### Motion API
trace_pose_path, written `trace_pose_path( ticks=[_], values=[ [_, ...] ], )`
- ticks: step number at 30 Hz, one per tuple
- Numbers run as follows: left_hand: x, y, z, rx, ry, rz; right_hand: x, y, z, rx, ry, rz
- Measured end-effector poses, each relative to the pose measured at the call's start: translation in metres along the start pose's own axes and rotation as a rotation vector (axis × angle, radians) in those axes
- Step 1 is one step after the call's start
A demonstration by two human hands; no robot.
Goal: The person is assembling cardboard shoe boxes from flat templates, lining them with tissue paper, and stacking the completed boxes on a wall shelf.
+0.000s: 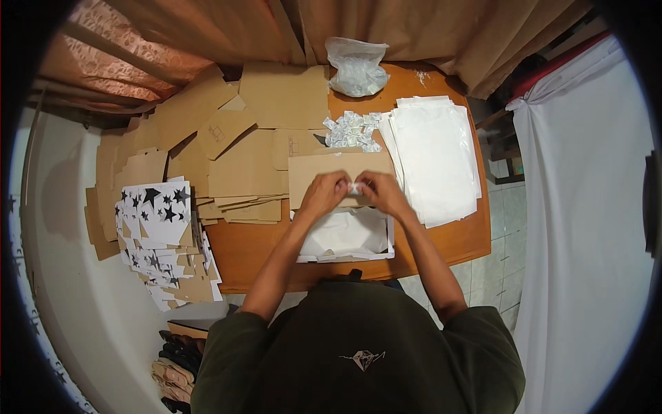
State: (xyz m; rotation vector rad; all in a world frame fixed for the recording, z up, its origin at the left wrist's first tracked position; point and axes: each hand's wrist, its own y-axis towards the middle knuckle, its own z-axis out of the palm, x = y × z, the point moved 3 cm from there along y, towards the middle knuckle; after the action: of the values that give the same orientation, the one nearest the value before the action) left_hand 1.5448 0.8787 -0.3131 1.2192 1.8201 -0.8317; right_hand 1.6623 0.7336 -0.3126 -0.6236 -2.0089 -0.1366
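My left hand (325, 193) and my right hand (384, 192) meet over an open cardboard box, fingertips pinched together. Between them is a small white sachet (355, 188), partly covered by my fingers. The box's brown lid (310, 168) stands raised behind my hands. White paper (345, 234) lines the inside of the box, whose white front rim (348, 259) faces me. Just beyond the lid lies a loose heap of similar small sachets (352, 130).
A clear plastic bag (357, 72) of sachets stands at the table's far edge. White paper sheets (438, 162) are stacked at right. Flat brown cardboard (248, 162) covers the left, beside star-printed white pieces (162, 214). The wooden table (241, 252) ends close to my body.
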Motion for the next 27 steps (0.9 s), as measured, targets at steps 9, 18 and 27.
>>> trace_pose_path(
  ticks=[9,18,27],
  values=[
    [0.045,-0.091,0.033,0.136,0.15,-0.154,-0.014,-0.06,0.072,0.128,-0.102,0.027],
    [0.023,-0.032,-0.026,-0.157,0.208,0.029,0.005,-0.02,0.029,-0.069,-0.357,-0.069],
    [0.032,0.048,-0.04,0.021,0.578,0.014,-0.048,0.068,0.012,-0.242,-0.746,-0.037]
  ],
)
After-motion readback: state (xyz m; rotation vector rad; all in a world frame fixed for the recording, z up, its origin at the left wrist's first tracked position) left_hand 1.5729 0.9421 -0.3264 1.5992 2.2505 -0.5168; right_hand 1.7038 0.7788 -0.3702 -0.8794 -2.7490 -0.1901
